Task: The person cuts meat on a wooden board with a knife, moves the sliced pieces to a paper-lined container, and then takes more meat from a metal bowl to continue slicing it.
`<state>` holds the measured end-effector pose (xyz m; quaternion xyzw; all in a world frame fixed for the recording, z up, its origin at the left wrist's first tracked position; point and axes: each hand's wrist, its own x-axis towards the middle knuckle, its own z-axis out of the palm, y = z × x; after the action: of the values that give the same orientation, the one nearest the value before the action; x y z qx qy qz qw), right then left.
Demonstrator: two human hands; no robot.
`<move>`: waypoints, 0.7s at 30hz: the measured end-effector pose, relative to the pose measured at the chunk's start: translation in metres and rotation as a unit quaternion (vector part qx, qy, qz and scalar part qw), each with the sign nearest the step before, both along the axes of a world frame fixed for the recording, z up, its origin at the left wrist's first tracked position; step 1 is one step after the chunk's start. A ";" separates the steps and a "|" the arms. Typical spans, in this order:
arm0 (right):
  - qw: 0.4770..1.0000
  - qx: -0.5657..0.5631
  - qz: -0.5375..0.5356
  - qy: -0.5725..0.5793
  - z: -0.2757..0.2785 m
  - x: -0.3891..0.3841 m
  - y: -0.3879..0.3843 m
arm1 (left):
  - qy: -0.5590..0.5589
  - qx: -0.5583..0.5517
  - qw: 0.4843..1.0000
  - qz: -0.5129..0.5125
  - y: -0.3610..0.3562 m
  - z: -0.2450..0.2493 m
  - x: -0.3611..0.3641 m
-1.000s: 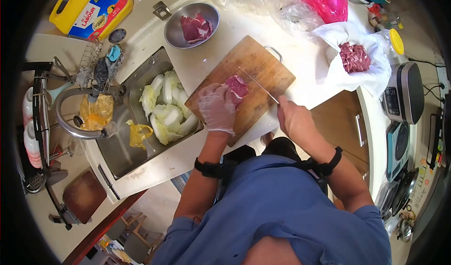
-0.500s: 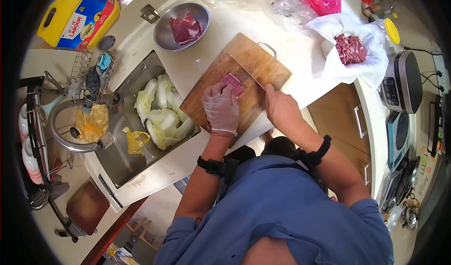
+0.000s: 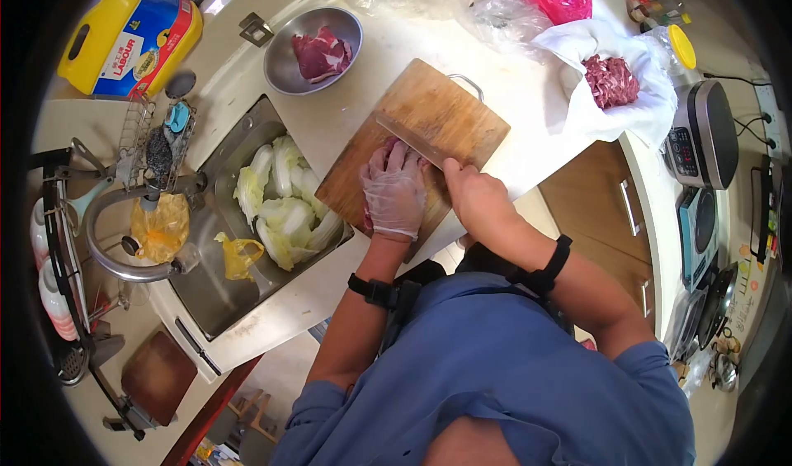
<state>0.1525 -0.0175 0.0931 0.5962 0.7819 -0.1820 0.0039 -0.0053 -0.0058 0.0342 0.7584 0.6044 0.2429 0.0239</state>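
The meat [image 3: 389, 146] lay on the board [image 3: 462, 107], mostly hidden under the gloved left hand [image 3: 396, 193], whose fingers were bent over it and gripped it against the wood. The fingers of the right hand [image 3: 478, 193] were closed around the handle of the knife [image 3: 410, 138], its blade slanting across the board just beside the left fingertips.

The meat looked raw, moist and soft, likely light enough for one hand but apt to slide or squash under a thin glove. It seemed best held from above, with a broad, even press and the fingertips tucked back from the edge. The knife looked thin and stiff, and the handle was the sound place to hold it; a wet palm could have made it slip.

Half a second earlier, the blade stood farther from the left fingers, and much of the meat showed in front of them. Now the left hand had moved forward over the meat and the knife had come in close, leaving little of the red surface in sight. The bowl [image 3: 285, 63] still held its larger piece.
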 end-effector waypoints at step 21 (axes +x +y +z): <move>0.999 0.004 0.010 -0.048 0.016 0.003 -0.024 | 0.014 -0.029 0.999 -0.012 -0.005 -0.003 -0.003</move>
<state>0.1556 -0.0415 0.1087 0.5961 0.7876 -0.1503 0.0406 -0.0080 -0.0109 0.0315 0.7679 0.6021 0.2145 0.0408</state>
